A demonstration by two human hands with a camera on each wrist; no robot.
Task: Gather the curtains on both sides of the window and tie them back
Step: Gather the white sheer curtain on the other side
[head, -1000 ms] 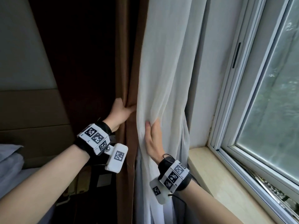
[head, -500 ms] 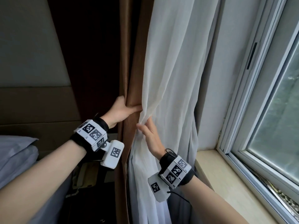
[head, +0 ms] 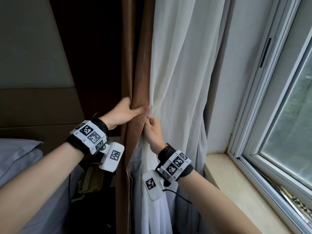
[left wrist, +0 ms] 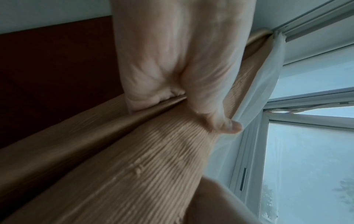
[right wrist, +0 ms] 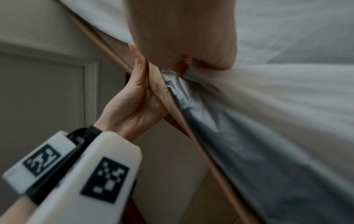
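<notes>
Curtains hang side by side, two of them: one brown curtain (head: 141,81) and one white curtain (head: 182,78). Two hands hold them. The left hand (head: 121,114) is wrapped round the brown curtain, thumb across its front. The right hand (head: 154,132), just beside and a bit lower, pinches the white curtain's edge. One window (head: 287,132) is well off to the right of the right hand. One bed (head: 20,159) lies under the left arm.
</notes>
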